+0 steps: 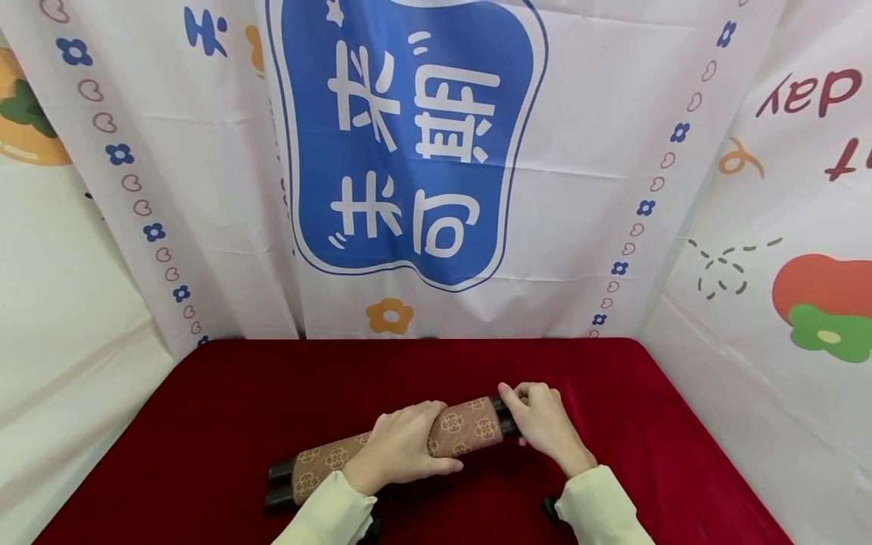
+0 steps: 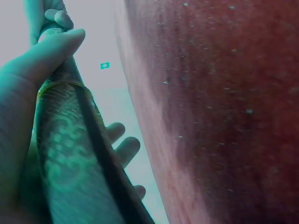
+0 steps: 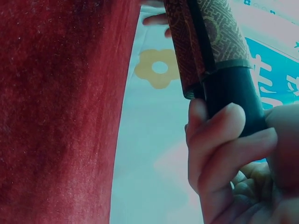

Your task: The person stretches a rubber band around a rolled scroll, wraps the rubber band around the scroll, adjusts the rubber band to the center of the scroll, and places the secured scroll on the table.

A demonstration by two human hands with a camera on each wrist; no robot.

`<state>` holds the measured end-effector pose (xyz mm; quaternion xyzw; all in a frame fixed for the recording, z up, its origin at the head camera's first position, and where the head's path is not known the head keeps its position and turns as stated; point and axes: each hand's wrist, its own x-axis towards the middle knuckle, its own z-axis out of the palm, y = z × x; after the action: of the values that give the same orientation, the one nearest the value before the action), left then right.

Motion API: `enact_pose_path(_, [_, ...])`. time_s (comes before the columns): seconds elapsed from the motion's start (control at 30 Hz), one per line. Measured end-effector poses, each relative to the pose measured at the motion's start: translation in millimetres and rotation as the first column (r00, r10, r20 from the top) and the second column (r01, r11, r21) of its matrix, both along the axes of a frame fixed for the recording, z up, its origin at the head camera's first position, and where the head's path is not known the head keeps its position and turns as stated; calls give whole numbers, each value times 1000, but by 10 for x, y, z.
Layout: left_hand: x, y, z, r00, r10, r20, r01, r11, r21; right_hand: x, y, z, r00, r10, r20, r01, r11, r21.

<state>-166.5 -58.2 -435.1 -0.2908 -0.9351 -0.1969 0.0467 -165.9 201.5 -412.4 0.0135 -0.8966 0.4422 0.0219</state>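
A brown scroll (image 1: 470, 428) with pale floral motifs, rolled on two parallel rollers, slants across the red table. Dark roller ends (image 1: 279, 498) stick out at its left. Across its middle lies my left hand (image 1: 402, 450), gripping it; the left wrist view shows the thumb along one side of the scroll (image 2: 70, 149) and fingertips (image 2: 127, 150) beyond the other. My right hand (image 1: 541, 420) holds the dark ends at the right. In the right wrist view, its fingers curl against the black roller end (image 3: 231, 95). Part of the scroll is hidden under my left hand.
A red velvet cloth (image 1: 225, 401) covers the table. Behind it hangs a white printed curtain (image 1: 579, 151) with a blue panel (image 1: 409, 136), and further printed curtains flank both sides.
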Motion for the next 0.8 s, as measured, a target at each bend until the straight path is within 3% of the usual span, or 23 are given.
enact_pose_path(0.43, [42, -337, -9, 997, 44, 58, -39, 996, -79, -11, 24, 3, 1000, -1, 10, 1, 1000, -14])
enact_pose_path(0.8, [13, -89, 2, 1000, 23, 20, -23, 1000, -9, 23, -1, 23, 1000, -2, 7, 3, 1000, -9])
